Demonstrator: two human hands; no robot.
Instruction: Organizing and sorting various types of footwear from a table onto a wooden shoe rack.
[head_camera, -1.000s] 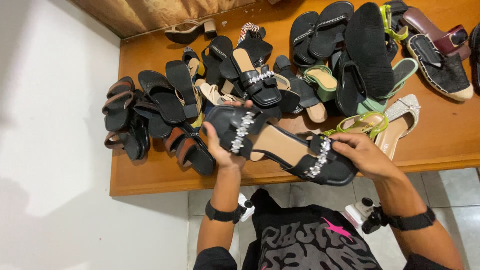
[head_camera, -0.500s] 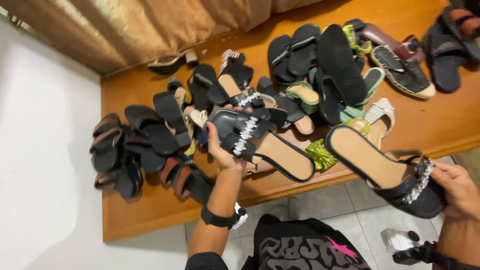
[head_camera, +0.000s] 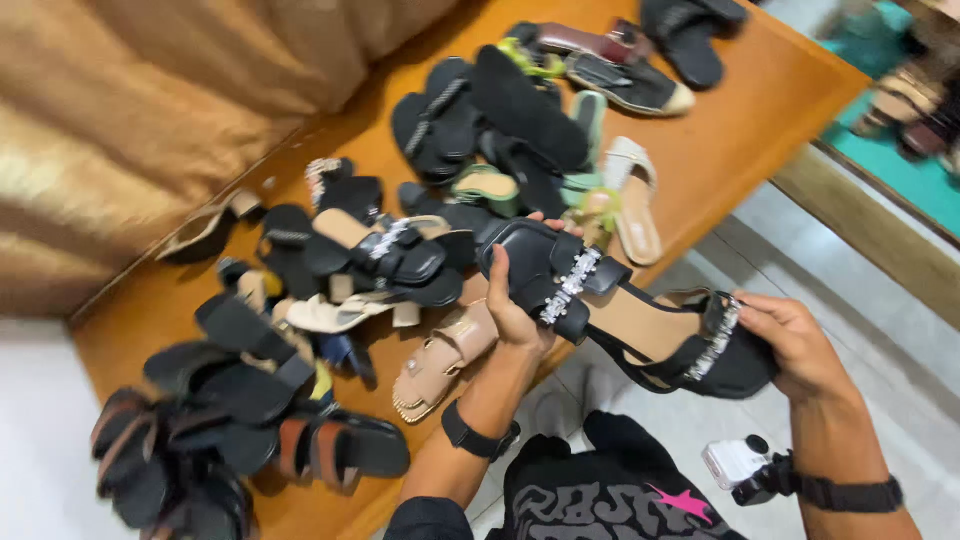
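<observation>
The black jewelled sandals are both off the wooden table (head_camera: 760, 130), held side by side at its front edge. Starting at the left, we leave the dark slides (head_camera: 240, 385) heaped on the tabletop, with the beige sandal (head_camera: 440, 360) lying just beside our left wrist. Our left hand (head_camera: 515, 310) grips the first black jewelled sandal (head_camera: 550, 275) from underneath, thumb up against its inner side and fingers wrapped around the sole, so the stone-set strap faces up where we can read it. Further right, the second black jewelled sandal (head_camera: 680, 345) lies with its toe touching the first, apparently so the two can be compared as a pair. Our right hand (head_camera: 795, 340) pinches its far end, fingers curled over the jewelled strap and thumb below.

Half a second ago this second sandal was held well apart to the right, clear of the first; now we have brought it in against the one in our left hand. The view has also swung, so the table runs diagonally.
</observation>
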